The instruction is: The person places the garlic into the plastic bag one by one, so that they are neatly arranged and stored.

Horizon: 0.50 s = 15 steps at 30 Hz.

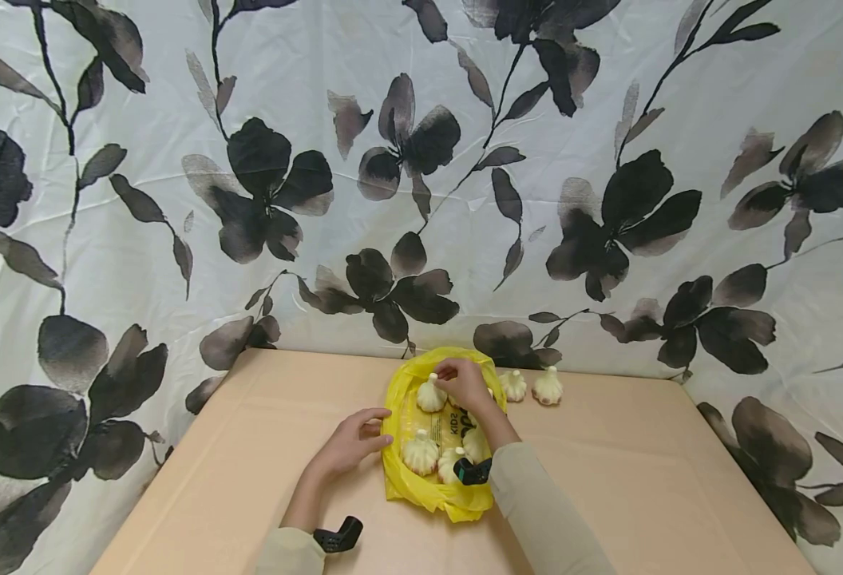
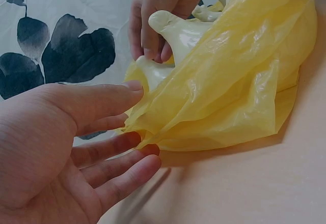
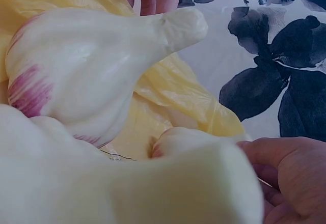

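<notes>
A yellow plastic bag (image 1: 432, 497) lies spread on the table with its mouth turned up, several white garlic bulbs (image 1: 420, 452) inside. Over its far part, my right hand (image 1: 465, 385) pinches one garlic bulb (image 1: 431, 397) by the stem; in the right wrist view the thumb meets that stem, while nearer bulbs (image 3: 76, 71) fill the front. My left hand (image 1: 350, 442) touches the bag's left rim, fingers fairly straight and thumb apart from them. In the left wrist view, those fingertips (image 2: 147, 165) rest at the bag's gathered edge.
Two more garlic bulbs, one (image 1: 513, 386) close by the bag and another (image 1: 547, 386) farther right, sit near the table's back edge. Behind the tan table (image 1: 630, 463) hangs a white cloth (image 1: 493, 263) with dark flowers. Black wrist devices (image 1: 338, 535) are on both arms.
</notes>
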Available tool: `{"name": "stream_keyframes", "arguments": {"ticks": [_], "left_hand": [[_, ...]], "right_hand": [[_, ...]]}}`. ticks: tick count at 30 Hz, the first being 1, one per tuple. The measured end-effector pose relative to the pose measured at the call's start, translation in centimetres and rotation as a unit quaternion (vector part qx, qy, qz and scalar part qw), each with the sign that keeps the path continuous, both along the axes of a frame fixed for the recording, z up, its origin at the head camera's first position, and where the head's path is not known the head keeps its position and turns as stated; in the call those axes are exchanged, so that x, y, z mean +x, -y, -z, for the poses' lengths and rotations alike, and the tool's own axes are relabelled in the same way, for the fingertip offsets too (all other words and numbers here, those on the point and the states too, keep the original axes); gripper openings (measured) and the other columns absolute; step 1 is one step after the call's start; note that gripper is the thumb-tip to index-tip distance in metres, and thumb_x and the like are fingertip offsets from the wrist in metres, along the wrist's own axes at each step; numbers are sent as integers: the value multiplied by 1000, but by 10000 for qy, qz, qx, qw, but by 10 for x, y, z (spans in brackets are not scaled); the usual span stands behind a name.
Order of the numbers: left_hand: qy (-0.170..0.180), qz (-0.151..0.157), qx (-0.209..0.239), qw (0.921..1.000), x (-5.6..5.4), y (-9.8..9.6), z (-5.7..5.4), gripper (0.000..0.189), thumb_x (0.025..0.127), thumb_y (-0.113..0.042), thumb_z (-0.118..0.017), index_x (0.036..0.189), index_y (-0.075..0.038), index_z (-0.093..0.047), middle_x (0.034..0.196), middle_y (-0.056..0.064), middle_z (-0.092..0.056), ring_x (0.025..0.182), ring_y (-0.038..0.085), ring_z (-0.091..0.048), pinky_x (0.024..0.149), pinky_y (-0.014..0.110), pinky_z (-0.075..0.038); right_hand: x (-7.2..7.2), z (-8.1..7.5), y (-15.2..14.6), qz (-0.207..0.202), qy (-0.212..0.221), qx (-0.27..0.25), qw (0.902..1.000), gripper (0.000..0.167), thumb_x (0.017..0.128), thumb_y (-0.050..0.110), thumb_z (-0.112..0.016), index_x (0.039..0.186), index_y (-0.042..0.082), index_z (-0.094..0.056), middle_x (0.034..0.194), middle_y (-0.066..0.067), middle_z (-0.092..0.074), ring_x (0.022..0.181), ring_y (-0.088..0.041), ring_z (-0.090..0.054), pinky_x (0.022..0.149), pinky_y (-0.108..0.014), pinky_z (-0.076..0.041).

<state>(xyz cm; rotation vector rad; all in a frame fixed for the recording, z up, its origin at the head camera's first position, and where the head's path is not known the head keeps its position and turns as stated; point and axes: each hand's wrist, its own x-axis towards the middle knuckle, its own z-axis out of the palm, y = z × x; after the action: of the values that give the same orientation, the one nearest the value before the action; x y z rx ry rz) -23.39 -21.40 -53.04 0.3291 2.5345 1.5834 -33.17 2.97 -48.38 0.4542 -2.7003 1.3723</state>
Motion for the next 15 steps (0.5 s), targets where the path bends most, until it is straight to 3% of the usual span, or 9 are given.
{"name": "stream_keyframes", "arguments": {"ticks": [15], "left_hand": [[-7,125,17,9999,10,9,-2,52,88,-34,-70,134,-17,-54,139,12,-54,121,32,-58,98,50,-50]], "right_hand": [[23,-11,-5,82,-507,-217,9984,20,83,6,-74,102,2,-71,95,-10,-73,86,-23,-69,79,-36,-58]]}}
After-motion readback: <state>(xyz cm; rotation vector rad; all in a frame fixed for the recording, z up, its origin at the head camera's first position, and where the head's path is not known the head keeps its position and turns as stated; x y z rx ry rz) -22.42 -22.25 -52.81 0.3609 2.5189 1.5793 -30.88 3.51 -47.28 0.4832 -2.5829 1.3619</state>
